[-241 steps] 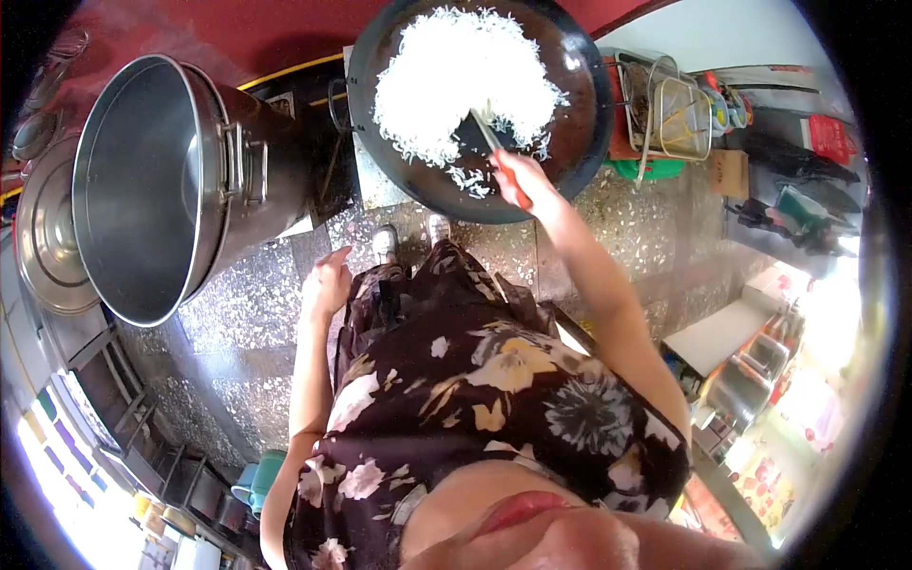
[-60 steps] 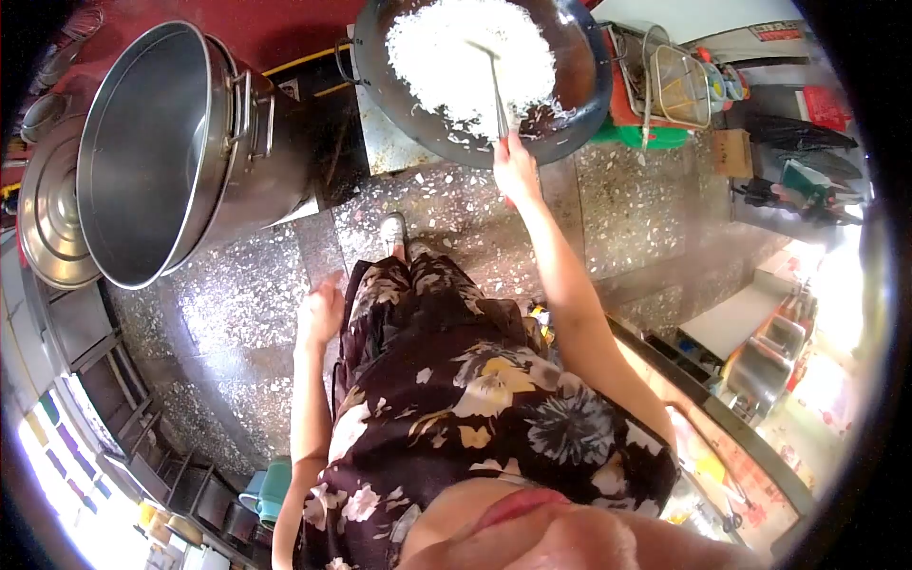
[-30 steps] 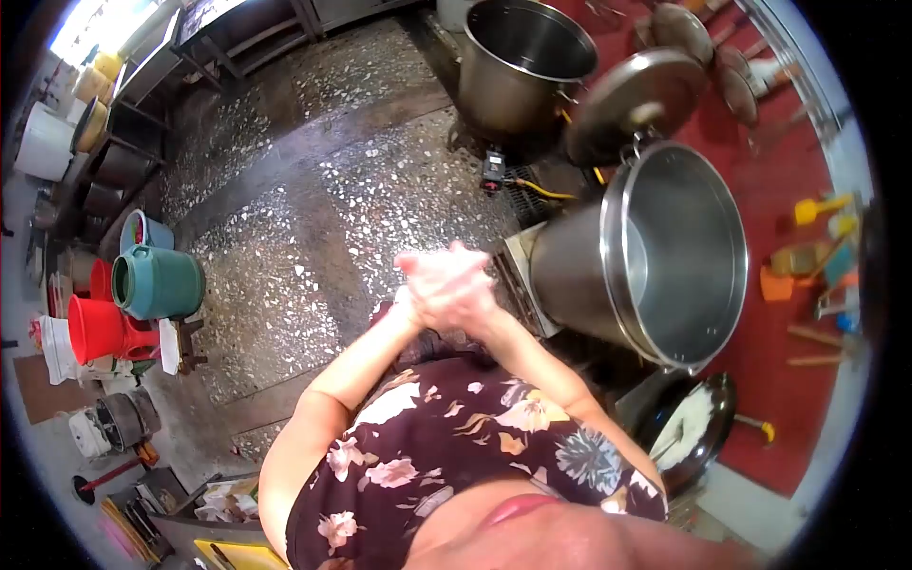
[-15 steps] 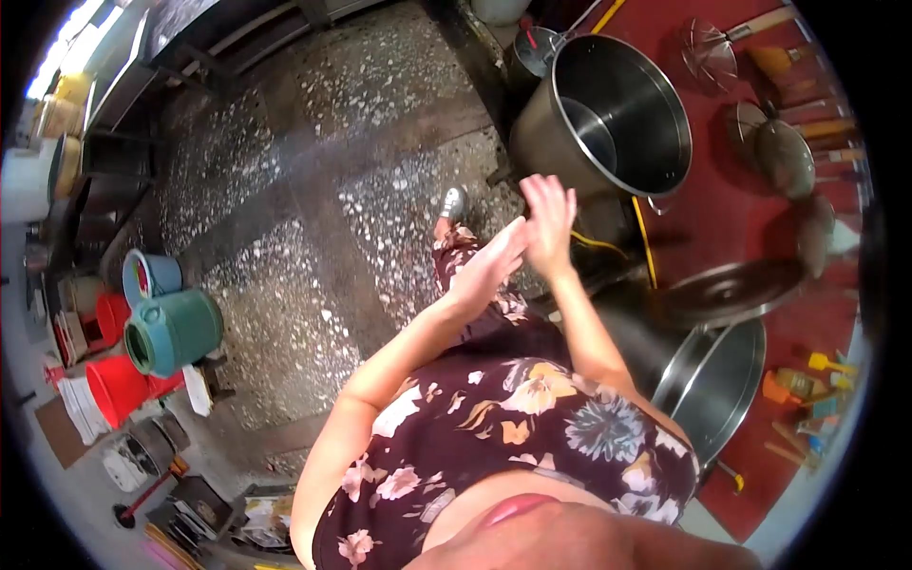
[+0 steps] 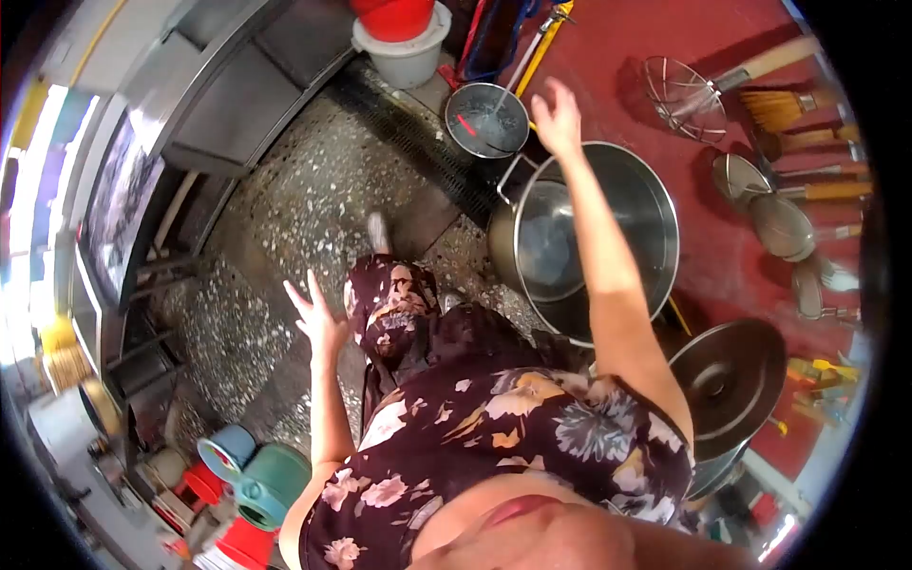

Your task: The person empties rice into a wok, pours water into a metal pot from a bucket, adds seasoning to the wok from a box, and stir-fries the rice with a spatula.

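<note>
My right hand point(image 5: 559, 119) is stretched forward, fingers apart and holding nothing. It is raised past the far rim of a large steel stockpot point(image 5: 655, 204), and my forearm crosses over the pot's mouth. A small metal bucket point(image 5: 465, 141) with a red-marked stick in it stands just left of that hand. Over the speckled floor, out to my left side, my left hand point(image 5: 321, 323) hangs with spread fingers and nothing in it. Near my right elbow leans a dark round lid point(image 5: 736, 380).
A red wall point(image 5: 608, 43) carries a wire skimmer point(image 5: 679, 100), brushes point(image 5: 774, 109) and sieves point(image 5: 781, 228). A steel counter point(image 5: 237, 104) runs along the far left. A green barrel point(image 5: 275, 480) and a blue bucket point(image 5: 228, 448) stand behind left. A white tub point(image 5: 408, 57) is ahead.
My hands, close together before, have parted: the left went out leftward, the right forward beyond the pot. My view has turned and I have stepped nearer to the small bucket.
</note>
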{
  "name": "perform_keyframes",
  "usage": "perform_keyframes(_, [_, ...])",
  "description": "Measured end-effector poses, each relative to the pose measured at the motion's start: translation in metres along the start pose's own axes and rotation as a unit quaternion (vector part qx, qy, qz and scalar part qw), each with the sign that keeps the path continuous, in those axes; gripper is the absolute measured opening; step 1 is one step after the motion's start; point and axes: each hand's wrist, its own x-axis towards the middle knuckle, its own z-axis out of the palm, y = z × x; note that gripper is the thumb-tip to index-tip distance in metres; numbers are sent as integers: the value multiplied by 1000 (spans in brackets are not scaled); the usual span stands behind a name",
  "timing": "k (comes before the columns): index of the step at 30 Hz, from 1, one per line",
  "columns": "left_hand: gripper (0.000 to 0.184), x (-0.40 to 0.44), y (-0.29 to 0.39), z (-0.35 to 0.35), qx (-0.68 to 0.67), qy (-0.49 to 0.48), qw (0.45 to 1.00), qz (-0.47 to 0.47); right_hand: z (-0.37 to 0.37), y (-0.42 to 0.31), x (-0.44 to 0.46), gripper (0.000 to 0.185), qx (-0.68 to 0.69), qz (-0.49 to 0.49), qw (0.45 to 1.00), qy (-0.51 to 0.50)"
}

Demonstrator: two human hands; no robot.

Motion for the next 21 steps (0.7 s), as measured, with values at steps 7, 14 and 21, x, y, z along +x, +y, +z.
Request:
perform_keyframes(7, [71, 255, 60, 43, 65, -170, 970, 163, 53, 207, 246, 72, -299, 35, 950, 85])
perform_keyframes(14, [47, 447, 143, 11, -39, -171, 972, 159, 124, 155, 238, 73, -275, 341, 895, 88])
perform_keyframes(21, [45, 513, 165, 57, -5, -259, 948, 184, 255, 230, 115, 19, 285, 385, 868, 132])
